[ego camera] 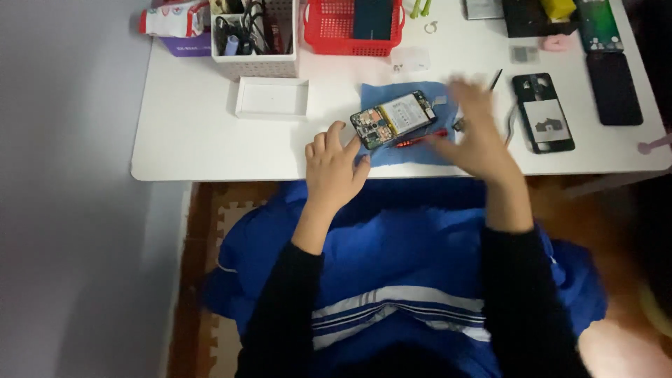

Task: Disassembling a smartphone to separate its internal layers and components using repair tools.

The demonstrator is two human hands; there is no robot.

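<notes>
**K:** Head view, status of the opened phone (394, 118)?

**R:** Lies back-open on the blue cloth (406, 150), on the white table (189, 140), tilted, circuit-board end toward the left hand (334, 168). Battery faces up.

**K:** Left hand?

**R:** Palm down at the cloth's left edge. Fingers loosely curled, gripping nothing; fingertips (350, 145) sit just beside the phone's lower left corner. Touching or not, can't tell. Forearm comes straight up from the lap, black sleeve.

**K:** Right hand?

**R:** Right hand (476, 133) is motion-blurred, over the cloth's right side, just right of the phone. Fingers look spread and pointing away from the body; whether anything is pinched, can't tell. Red-handled screwdriver (420, 138) lies on the cloth under the phone's lower edge, its tip end near that hand's thumb side.

**K:** Surroundings?

**R:** Black back cover (543, 112) right of the hand, well clear. Dark phone (614, 87) further right. White shallow tray (272, 97) left of the cloth. Red basket (336, 28) and white organiser (255, 42) along the far edge.
</notes>
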